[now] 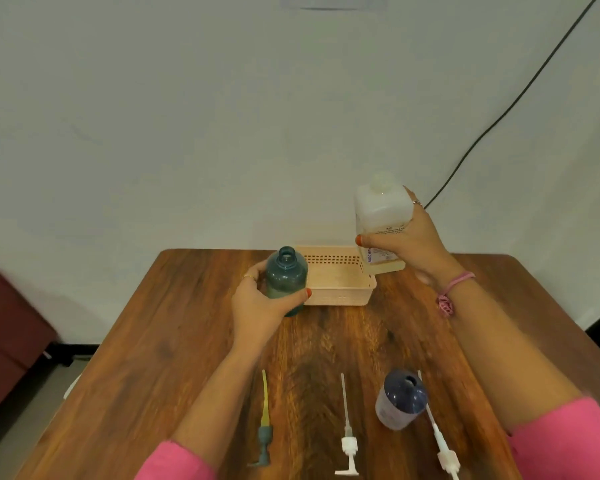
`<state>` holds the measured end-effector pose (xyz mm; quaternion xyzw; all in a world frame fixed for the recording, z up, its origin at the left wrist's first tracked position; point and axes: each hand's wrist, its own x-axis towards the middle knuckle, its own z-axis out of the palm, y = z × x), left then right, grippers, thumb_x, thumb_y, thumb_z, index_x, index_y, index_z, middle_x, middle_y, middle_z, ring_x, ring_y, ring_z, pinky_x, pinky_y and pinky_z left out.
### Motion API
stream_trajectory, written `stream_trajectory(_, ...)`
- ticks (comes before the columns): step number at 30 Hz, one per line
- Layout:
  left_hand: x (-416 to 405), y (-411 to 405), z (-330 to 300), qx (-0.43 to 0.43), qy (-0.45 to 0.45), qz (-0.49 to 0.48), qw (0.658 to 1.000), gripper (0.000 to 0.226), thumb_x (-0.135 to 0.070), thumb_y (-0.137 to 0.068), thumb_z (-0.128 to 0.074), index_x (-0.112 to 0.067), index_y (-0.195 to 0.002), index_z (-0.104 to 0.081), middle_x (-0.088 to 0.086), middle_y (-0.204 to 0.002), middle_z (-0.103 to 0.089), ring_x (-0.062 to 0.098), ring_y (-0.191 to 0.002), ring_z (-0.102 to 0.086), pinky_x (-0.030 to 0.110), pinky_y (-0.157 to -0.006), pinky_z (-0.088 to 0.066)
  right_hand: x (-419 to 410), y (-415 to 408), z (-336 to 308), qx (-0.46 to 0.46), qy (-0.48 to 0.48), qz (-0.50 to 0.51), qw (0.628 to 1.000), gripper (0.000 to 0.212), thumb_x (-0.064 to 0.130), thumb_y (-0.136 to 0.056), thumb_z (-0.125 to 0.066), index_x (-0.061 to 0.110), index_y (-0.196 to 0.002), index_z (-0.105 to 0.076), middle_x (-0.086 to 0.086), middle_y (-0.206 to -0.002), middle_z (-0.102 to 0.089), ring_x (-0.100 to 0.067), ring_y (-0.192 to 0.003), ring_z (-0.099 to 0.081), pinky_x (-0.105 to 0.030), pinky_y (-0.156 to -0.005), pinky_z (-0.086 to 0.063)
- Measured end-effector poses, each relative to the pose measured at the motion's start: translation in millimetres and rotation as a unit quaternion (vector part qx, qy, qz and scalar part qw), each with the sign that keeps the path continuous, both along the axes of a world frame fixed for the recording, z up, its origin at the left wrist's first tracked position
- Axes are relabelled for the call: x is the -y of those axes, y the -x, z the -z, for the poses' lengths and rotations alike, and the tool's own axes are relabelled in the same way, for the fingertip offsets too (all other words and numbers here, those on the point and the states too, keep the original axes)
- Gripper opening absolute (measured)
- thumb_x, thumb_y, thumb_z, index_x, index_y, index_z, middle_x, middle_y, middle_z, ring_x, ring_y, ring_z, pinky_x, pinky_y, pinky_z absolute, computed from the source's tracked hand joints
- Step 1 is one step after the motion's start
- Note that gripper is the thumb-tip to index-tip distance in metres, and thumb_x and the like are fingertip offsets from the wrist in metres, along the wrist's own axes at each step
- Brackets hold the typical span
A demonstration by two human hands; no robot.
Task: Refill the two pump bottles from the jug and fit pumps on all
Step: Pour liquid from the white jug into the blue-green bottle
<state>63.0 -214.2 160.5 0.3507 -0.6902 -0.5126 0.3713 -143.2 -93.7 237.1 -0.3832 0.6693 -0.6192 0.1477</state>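
My left hand (257, 303) grips an open teal bottle (286, 275), upright, near the middle of the wooden table (153, 358). My right hand (406, 244) holds a translucent white jug (380, 216) lifted above the table, upright, its mouth uncapped. A dark blue bottle (400, 398) stands open near the front right. Three pumps lie flat near the front edge: a teal pump (264, 431) with a yellowish tube at left, a white pump (347, 441) in the middle, and another white pump (442, 445) to the right, partly behind the blue bottle.
A beige plastic basket (336, 292) sits at the back of the table, just behind the teal bottle and below the jug. A white wall with a black cable (499, 116) rises behind. A dark red seat (7, 327) stands to the left on the floor.
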Motion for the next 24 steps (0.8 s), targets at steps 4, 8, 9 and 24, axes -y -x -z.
stream_trajectory(4, -10, -3, 37, 0.034, -0.015, 0.001, 0.999, 0.077, -0.022, -0.059, -0.093, -0.022, -0.126, -0.054, -0.011, -0.117, -0.059, 0.008, -0.111, -0.054, 0.023, -0.091, -0.044, -9, -4, 21, 0.028, -0.011, -0.002, 1.0, 0.093, 0.013, -0.048, -0.091, 0.028, -0.128, -0.047, -0.007, -0.119, -0.06, -0.023, -0.109, -0.061, -0.043, -0.083, -0.057)
stream_trajectory(8, -17, -2, 74, 0.068, -0.057, -0.004, 0.996, 0.077, -0.022, -0.059, -0.092, -0.023, -0.126, -0.054, -0.009, -0.117, -0.06, 0.01, -0.111, -0.055, 0.026, -0.094, -0.045, -20, -9, 39, 0.05, -0.009, 0.014, 0.999, 0.088, -0.003, -0.056, -0.087, 0.022, -0.13, -0.045, -0.005, -0.117, -0.062, -0.019, -0.107, -0.063, -0.035, -0.082, -0.058)
stream_trajectory(9, -20, -2, 82, 0.077, -0.066, -0.004, 0.995, 0.077, -0.022, -0.059, -0.092, -0.023, -0.126, -0.054, -0.008, -0.118, -0.061, 0.01, -0.111, -0.055, 0.027, -0.094, -0.046, -22, -10, 43, 0.056, -0.008, 0.02, 0.998, 0.088, -0.004, -0.056, -0.086, 0.022, -0.13, -0.045, -0.004, -0.115, -0.063, -0.018, -0.105, -0.064, -0.033, -0.081, -0.058)
stream_trajectory(24, -49, -7, 154, 0.206, -0.125, 0.03, 0.97, 0.076, -0.019, -0.068, -0.086, -0.015, -0.134, -0.049, 0.003, -0.128, -0.06, 0.024, -0.12, -0.055, 0.036, -0.1, -0.044, -56, -13, 79, 0.038, -0.041, 0.075, 0.996, 0.088, -0.001, -0.061, -0.084, 0.024, -0.133, -0.04, 0.007, -0.114, -0.058, -0.006, -0.102, -0.06, -0.014, -0.068, -0.053)
